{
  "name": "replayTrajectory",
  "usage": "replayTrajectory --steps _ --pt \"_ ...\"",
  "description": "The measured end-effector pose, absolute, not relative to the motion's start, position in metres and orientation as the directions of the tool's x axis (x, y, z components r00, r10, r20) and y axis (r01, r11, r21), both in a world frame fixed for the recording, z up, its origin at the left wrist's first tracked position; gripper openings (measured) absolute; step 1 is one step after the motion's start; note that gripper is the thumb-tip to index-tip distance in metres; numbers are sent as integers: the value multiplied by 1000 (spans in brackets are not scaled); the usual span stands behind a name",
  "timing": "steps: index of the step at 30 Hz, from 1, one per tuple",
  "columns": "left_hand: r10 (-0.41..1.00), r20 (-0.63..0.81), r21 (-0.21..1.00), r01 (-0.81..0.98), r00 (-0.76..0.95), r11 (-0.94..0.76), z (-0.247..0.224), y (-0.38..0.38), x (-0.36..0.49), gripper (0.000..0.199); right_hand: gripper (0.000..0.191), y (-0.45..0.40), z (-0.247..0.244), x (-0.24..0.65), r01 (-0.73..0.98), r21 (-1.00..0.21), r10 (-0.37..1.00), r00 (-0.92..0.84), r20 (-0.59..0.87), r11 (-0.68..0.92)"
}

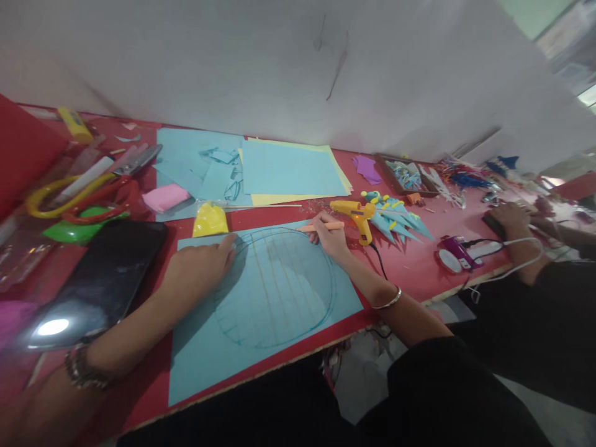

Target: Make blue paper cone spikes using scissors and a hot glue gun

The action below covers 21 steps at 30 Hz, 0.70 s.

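Note:
A light blue sheet (200, 347) lies on the red table, bearing a large rounded outline with lines across it. My right hand (328, 236) pinches an orange pencil (333, 226), its tip at the outline's upper edge. Resting on the sheet's upper left is my left hand (200, 264), closed, beside a yellow piece (210, 220); whether anything is under its fingers is hidden. A thin stick (265, 206) lies beyond the sheet. To the right of my right hand is a yellow glue gun (356, 217) with a small orange light.
Scissors (100, 198) and a black phone (105, 273) lie left. Blue sheets (293, 167) and a pink piece (166, 197) are behind. Blue cones (398, 220), a tray (431, 186) and a purple device (459, 253) stand right, near another person's hand (510, 217).

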<state>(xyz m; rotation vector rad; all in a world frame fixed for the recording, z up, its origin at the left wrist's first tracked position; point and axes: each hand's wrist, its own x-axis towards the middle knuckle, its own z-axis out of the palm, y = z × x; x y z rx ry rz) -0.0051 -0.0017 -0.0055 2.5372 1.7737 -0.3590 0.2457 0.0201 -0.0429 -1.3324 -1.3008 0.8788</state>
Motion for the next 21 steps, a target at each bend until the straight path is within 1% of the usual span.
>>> replayTrajectory --steps 7,11,14,21 --pt "926 -215 -100 936 310 -337 -7 0 -4 50 24 17 -41 250 272 -957 985 102 136 104" --pt "929 -190 -107 934 317 -340 -10 1 -6 51 23 15 -40 253 278 -955 987 91 131 101" --pt "933 -176 -91 938 314 -333 -11 0 -7 51 23 8 -37 256 295 -950 989 75 126 98" --pt "936 -207 -74 950 284 -304 -6 0 -4 51 23 -19 -31 263 324 -945 994 80 69 40"
